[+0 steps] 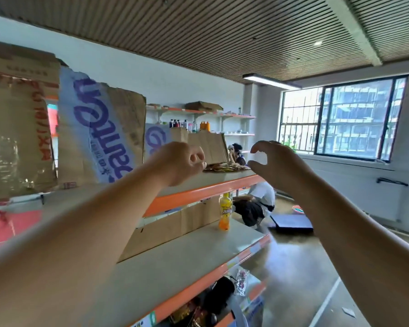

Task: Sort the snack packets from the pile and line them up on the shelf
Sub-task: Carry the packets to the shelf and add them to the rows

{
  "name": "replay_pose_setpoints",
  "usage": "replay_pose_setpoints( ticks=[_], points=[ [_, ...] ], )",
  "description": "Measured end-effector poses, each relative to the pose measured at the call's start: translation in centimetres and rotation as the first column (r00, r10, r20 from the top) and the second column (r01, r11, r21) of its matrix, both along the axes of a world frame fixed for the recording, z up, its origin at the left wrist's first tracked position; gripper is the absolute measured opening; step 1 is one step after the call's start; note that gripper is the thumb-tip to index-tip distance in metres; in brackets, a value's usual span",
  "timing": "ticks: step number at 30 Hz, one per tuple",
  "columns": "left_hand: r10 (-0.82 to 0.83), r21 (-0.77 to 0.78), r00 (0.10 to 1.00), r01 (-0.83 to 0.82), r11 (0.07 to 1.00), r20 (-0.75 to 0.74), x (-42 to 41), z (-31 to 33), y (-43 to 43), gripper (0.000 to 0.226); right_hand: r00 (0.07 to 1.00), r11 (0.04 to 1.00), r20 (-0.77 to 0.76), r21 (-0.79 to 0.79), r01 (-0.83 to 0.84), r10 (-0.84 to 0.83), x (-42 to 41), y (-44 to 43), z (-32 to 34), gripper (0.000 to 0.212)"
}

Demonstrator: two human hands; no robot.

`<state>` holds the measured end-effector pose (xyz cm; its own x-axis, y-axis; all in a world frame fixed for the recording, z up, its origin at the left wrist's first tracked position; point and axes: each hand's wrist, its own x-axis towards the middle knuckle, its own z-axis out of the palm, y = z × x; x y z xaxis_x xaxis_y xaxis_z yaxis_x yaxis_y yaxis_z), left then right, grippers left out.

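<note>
Both arms reach up to the top shelf (180, 188), a grey board with an orange front rail. The left hand (182, 164) has its fingers curled in, their tips right at the left edge of the pile of snack packets (224, 166); whether they pinch a packet or only touch the pile cannot be told. The right hand (278, 165) is spread into a wide C, forefinger arched above and thumb below, with a clear gap between them and nothing in it. Its thumb tip sits just beside the right end of the pile. The packets lie flat in a low, loose heap near the front of the shelf, between the two hands, in front of propped cardboard sheets (118, 128). An orange drink bottle (225, 212) stands on the shelf below.
</note>
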<state>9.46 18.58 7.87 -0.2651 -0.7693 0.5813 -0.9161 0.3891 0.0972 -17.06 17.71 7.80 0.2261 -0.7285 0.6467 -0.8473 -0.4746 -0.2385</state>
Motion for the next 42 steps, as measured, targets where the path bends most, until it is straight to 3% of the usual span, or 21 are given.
replay_pose_setpoints(
  ticks=[8, 19, 28, 37, 42],
  points=[
    [-0.035, 0.045, 0.989, 0.042, 0.998, -0.143, -0.8, -0.6, -9.8, 0.016, 0.999, 0.998, -0.008, 0.042, 0.054, -0.053, -1.7, -7.9, -0.4, 0.027],
    [-0.021, 0.09, 0.988, 0.035, 0.995, -0.152, 0.8, 1.4, -23.8, 0.017, 0.997, 0.997, -0.074, 0.071, 0.016, -0.011, 1.2, -22.5, 1.3, 0.027],
    [0.022, 0.166, 0.989, 0.003, 0.986, -0.144, 0.0, 0.9, -30.3, 0.016, 0.996, 0.989, -0.082, 0.142, -0.034, 0.046, 1.6, -30.9, -0.1, 0.023],
    [0.15, 0.209, 0.981, -0.122, 0.97, -0.123, -3.0, 0.8, -36.5, 0.014, 0.974, 0.968, -0.045, 0.133, -0.213, 0.221, 1.4, -42.7, -0.6, 0.017],
    [0.313, 0.349, 0.945, -0.263, 0.9, -0.096, -4.8, 0.4, -41.7, 0.01, 0.939, 0.926, -0.073, 0.203, -0.317, 0.337, 1.4, -49.8, -0.9, 0.028]
  ],
)
